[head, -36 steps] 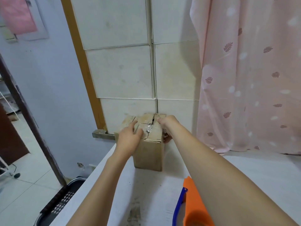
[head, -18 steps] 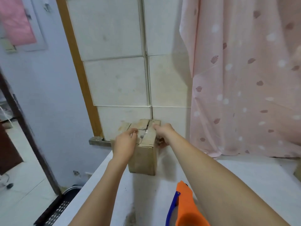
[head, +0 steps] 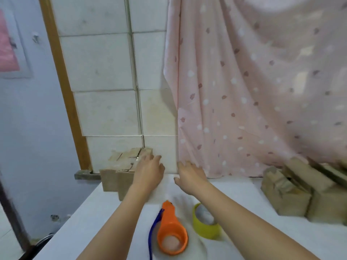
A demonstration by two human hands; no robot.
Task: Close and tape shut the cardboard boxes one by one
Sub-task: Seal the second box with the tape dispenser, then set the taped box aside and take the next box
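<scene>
Cardboard box (head: 120, 172), flaps folded shut, at left centre of the frame against the tiled wall (head: 105, 109). Left hand (head: 149, 171) lies at its right edge, fingers straight and spread. Right hand (head: 189, 175) just beside, fingers apart, holding nothing. Orange tape dispenser (head: 171, 233) and yellow tape roll (head: 205, 225) at lower centre. More cardboard boxes (head: 289, 196) at right.

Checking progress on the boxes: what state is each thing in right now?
Small box: flaps folded shut, by the wall.
Boxes on the right: flaps up, open.
Yellow tape roll: lying untouched.
Orange tape dispenser: lying untouched.
Left hand: open, at the small box.
Right hand: open, holding nothing.
</scene>
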